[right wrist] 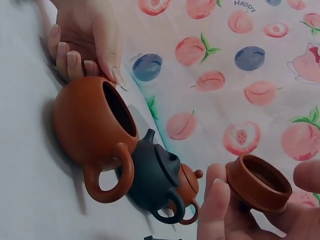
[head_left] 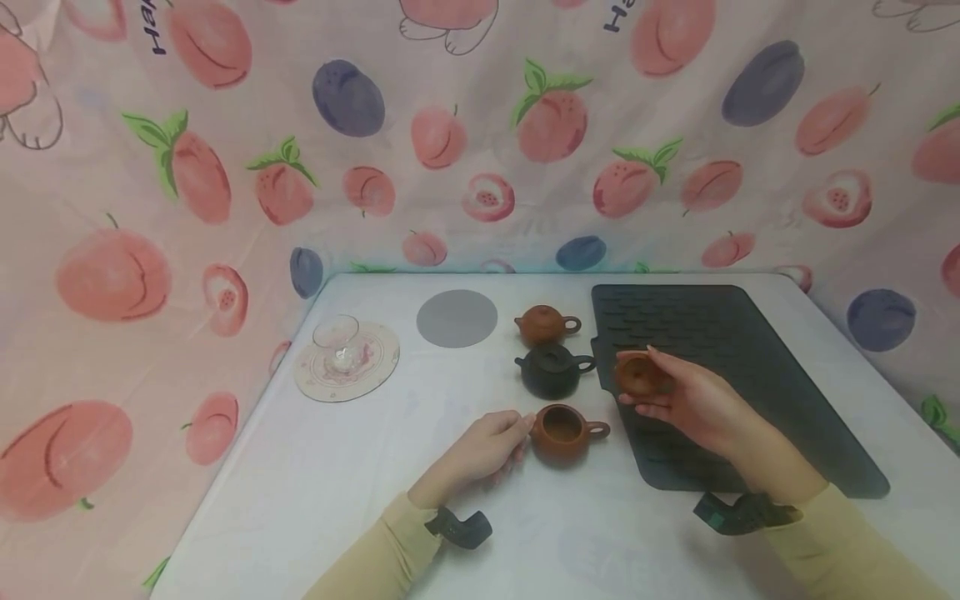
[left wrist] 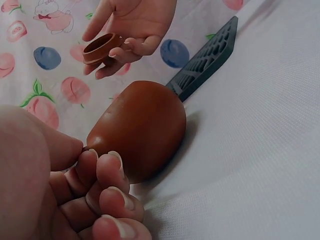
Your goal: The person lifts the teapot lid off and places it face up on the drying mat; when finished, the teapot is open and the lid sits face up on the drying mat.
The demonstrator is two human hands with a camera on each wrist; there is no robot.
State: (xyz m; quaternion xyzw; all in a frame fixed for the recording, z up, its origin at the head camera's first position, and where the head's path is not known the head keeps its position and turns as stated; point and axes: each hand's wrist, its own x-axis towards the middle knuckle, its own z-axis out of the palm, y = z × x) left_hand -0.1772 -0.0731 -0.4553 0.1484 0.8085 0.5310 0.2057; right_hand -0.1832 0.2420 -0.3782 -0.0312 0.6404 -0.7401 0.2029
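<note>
An open reddish-brown clay teapot [head_left: 561,450] stands on the white table, its dark inside showing and its handle pointing right. My left hand [head_left: 487,446] pinches its spout between thumb and curled fingers; the spout is mostly hidden in the left wrist view. In my right hand [head_left: 701,404] is a brown teapot lid [right wrist: 257,185], turned so its hollow underside faces up. The fingers hold the lid by its edge, above the left side of the dark mat. Behind the open teapot are a black teapot [head_left: 551,372] and a smaller brown teapot [head_left: 545,325], both lidded.
The dark ridged mat [head_left: 750,417] lies along the right side of the table [head_left: 300,517]. At the far left, a clear glass [head_left: 337,337] stands on a round patterned coaster [head_left: 311,379]. A grey disc [head_left: 457,318] lies toward the back. Fruit-print cloth hangs behind.
</note>
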